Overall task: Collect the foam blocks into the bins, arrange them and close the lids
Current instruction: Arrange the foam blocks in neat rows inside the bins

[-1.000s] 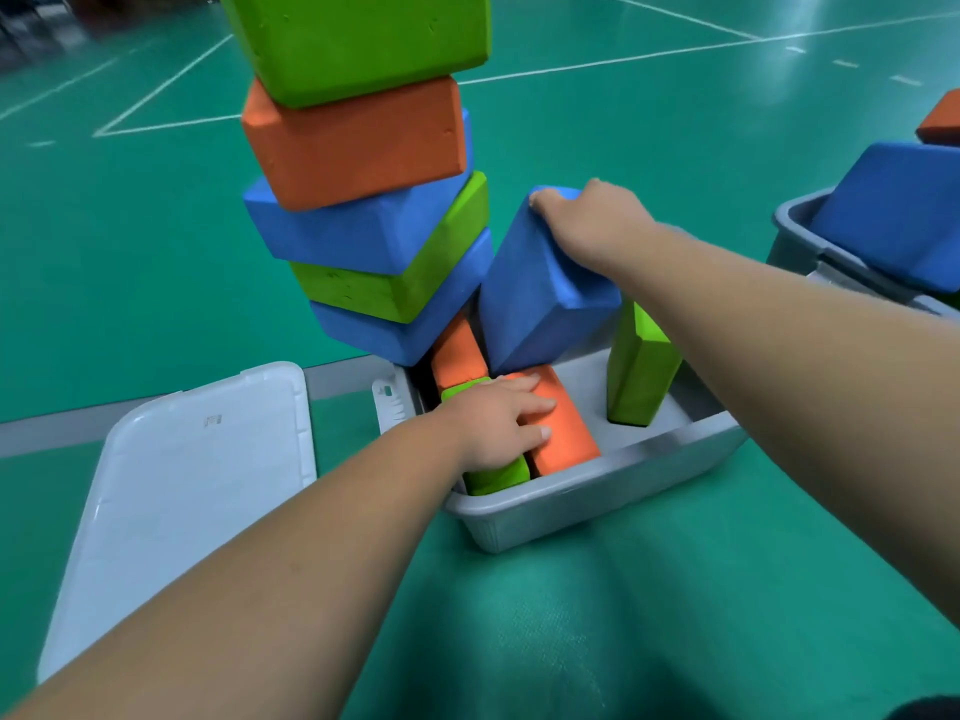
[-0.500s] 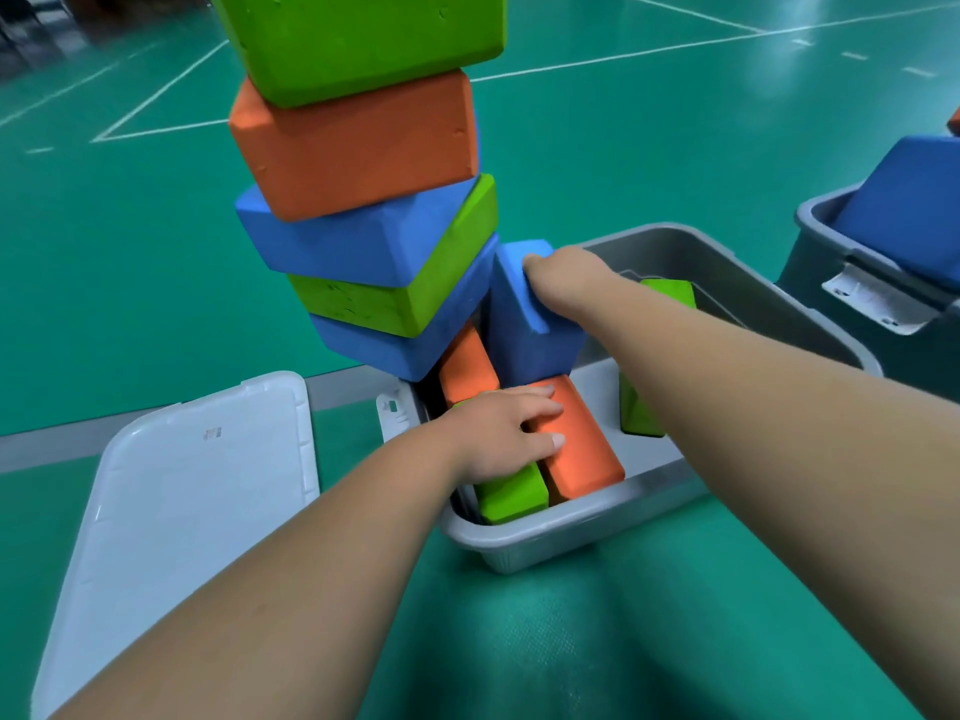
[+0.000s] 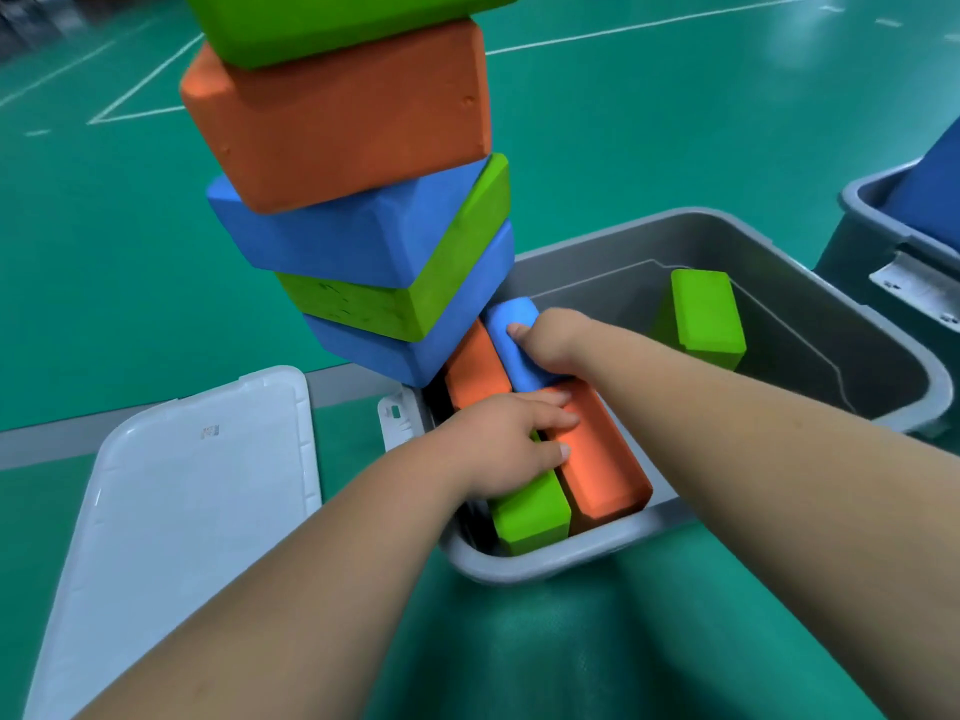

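Observation:
A grey bin (image 3: 841, 324) stands on the green floor. Inside it, at the near left, foam blocks stand on edge side by side: a green block (image 3: 530, 517), an orange block (image 3: 602, 459) and a second orange block (image 3: 475, 368) behind them. My right hand (image 3: 550, 340) is closed on a blue block (image 3: 511, 335), which sits low in the bin next to the orange ones. My left hand (image 3: 511, 444) rests flat on the green and orange blocks. Another green block (image 3: 704, 317) stands upright at the bin's far side.
A leaning stack of blue, green and orange blocks (image 3: 363, 200) rises at the bin's left edge. A white lid (image 3: 176, 511) lies on the floor to the left. A second grey bin (image 3: 878, 215) holding a blue block stands at the right.
My right hand has pushed the blue block down from a raised, tilted pose into the bin beside the orange blocks. My left hand has stayed on the green and orange blocks.

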A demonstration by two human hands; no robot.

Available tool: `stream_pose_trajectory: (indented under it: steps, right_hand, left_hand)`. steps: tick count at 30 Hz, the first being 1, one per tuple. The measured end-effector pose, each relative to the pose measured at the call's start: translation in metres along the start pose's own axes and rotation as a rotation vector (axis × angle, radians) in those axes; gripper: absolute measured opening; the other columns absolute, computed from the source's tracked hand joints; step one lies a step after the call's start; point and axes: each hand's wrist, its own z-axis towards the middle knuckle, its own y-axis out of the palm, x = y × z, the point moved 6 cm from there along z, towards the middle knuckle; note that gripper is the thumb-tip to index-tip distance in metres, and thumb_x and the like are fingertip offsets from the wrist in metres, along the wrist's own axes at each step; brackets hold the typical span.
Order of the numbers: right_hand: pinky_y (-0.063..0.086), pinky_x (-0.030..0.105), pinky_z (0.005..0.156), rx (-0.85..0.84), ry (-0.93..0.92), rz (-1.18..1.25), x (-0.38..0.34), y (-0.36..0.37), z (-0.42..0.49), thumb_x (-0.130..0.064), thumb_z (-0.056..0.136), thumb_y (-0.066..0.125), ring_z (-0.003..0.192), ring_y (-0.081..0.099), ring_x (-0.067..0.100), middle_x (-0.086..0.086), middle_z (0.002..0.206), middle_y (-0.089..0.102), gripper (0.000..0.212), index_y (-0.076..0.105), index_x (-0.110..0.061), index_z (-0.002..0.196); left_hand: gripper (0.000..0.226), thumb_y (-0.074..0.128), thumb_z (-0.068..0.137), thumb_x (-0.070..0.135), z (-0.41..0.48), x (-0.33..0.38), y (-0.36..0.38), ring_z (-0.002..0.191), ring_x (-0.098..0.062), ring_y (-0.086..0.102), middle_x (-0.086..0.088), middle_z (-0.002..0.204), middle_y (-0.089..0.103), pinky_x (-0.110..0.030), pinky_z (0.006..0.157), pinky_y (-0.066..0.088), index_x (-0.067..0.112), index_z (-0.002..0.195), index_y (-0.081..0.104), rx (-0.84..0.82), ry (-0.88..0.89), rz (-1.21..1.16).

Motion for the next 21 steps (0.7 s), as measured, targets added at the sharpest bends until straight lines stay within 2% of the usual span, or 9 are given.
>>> stream_pose_trajectory:
  steps: [2,5,13,15,17,19,21]
  right_hand:
    - [0.029,0.038,0.117,-0.039,0.009,0.006,0.001,0.009,0.005,-0.048,0.112,0.021,0.146,0.039,0.036,0.024,0.158,0.039,0.070,0.039,0.006,0.152]
    - [0.027,0.039,0.118,-0.044,0.001,-0.001,0.001,0.009,0.012,-0.048,0.112,0.021,0.147,0.037,0.036,0.023,0.160,0.037,0.070,0.038,0.006,0.153]
    - [0.035,0.034,0.109,0.020,-0.034,0.128,0.011,0.013,0.016,-0.048,0.112,0.024,0.139,0.046,0.036,0.023,0.152,0.048,0.067,0.047,0.005,0.147]
    - [0.039,0.034,0.097,0.047,-0.048,0.182,0.019,0.014,0.014,-0.046,0.112,0.027,0.129,0.054,0.037,0.024,0.140,0.058,0.063,0.056,0.004,0.137]
    - [0.038,0.032,0.080,0.065,-0.062,0.228,0.029,0.015,0.012,-0.044,0.110,0.032,0.108,0.059,0.036,0.021,0.115,0.066,0.052,0.064,-0.003,0.114]
    - [0.041,0.034,0.068,0.066,-0.064,0.292,0.039,0.011,0.008,-0.040,0.106,0.043,0.089,0.058,0.032,0.015,0.092,0.065,0.041,0.063,-0.006,0.094]
    - [0.052,0.039,0.070,0.067,-0.071,0.384,0.048,0.002,0.003,-0.033,0.097,0.056,0.078,0.061,0.029,0.018,0.088,0.070,0.036,0.070,0.001,0.099]
  left_hand:
    - [0.050,0.066,0.100,0.029,-0.001,0.000,0.001,0.153,-0.003,0.023,0.014,0.165,0.030,-0.020,0.125,0.011,0.029,0.149,0.055,-0.013,0.015,0.060]
    - [0.055,0.065,0.100,0.033,0.002,0.004,0.003,0.155,-0.005,0.018,0.013,0.167,0.025,-0.018,0.123,0.008,0.030,0.152,0.049,-0.021,0.029,0.139]
    - [0.057,0.058,0.103,0.031,0.009,0.014,0.005,0.157,-0.006,0.012,0.014,0.170,0.015,-0.024,0.126,0.010,0.033,0.157,0.040,-0.110,0.009,0.259]
    - [0.058,0.057,0.103,0.032,0.010,0.015,0.005,0.157,-0.007,0.012,0.015,0.170,0.014,-0.026,0.127,0.011,0.034,0.158,0.039,-0.137,-0.011,0.273]
    - [0.056,0.056,0.103,0.032,0.011,0.016,0.003,0.156,-0.008,0.017,0.017,0.169,0.015,-0.028,0.126,0.016,0.035,0.156,0.041,-0.154,-0.033,0.281]
    - [0.052,0.055,0.103,0.030,0.011,0.020,0.000,0.154,-0.009,0.023,0.018,0.168,0.018,-0.027,0.124,0.021,0.035,0.154,0.045,-0.153,-0.040,0.289]
    - [0.048,0.054,0.103,0.030,0.012,0.023,-0.004,0.150,-0.009,0.033,0.018,0.166,0.027,-0.024,0.120,0.027,0.037,0.150,0.051,-0.112,-0.053,0.318]
